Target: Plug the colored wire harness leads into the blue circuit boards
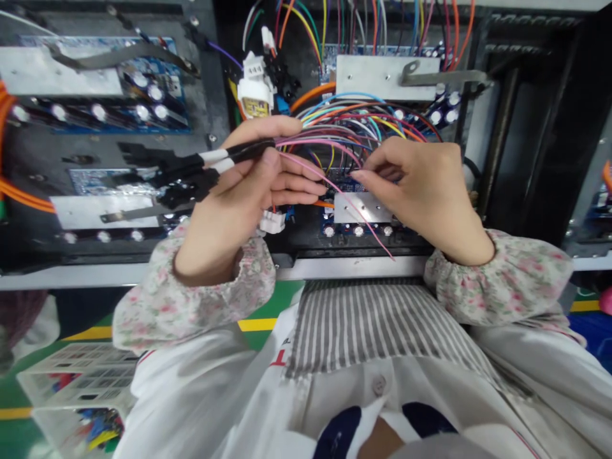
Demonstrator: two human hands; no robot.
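Note:
My left hand (pixel 239 185) is closed around the black-taped part of a wire harness (pixel 251 150), thumb on top and the other fingers stretched beneath. Many coloured wires (pixel 342 109) fan out of the tape and arc to the right, over a circuit board. One loose pink wire (pixel 356 209) hangs across a metal plate (pixel 345 208) toward the front edge. My right hand (pixel 415 182) is pinched, thumb against fingers, where another pink wire (pixel 342 145) runs to its fingertips. Its curled fingers partly hide what they hold.
White connectors (pixel 255 86) lie behind my left hand, and another white connector (pixel 272 222) sits below it. Circuit boards with a metal plate (pixel 370 76) and capacitors fill the black housing. A metal rail (pixel 356 268) edges its front. A white crate (pixel 83 370) stands at lower left.

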